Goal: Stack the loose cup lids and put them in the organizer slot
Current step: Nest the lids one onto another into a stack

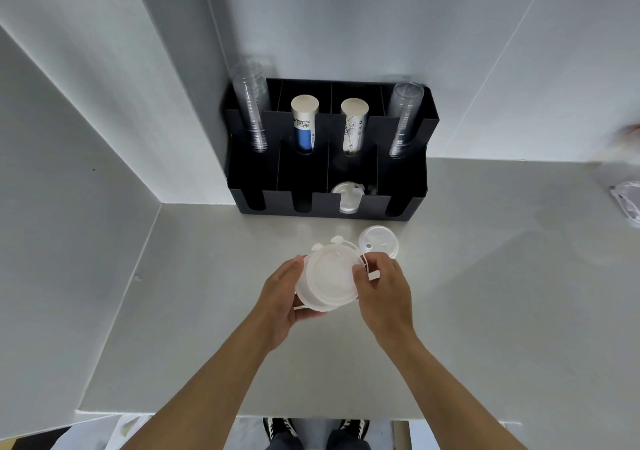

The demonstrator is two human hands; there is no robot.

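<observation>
Your left hand (pixel 280 297) cupping a stack of translucent cup lids (pixel 329 276) above the counter (pixel 485 311), your right hand (pixel 384 290) pinching its rim, one loose lid (pixel 378 241) lying beside, black organizer (pixel 332 148) behind, lids in its third front slot (pixel 347 197)

No legible text, brand or number is found. Dark printed markings are seen on the two paper cup stacks (pixel 304 122) (pixel 353 124) in the black organizer (pixel 398 207), beyond the hands, too blurred to be read.
</observation>
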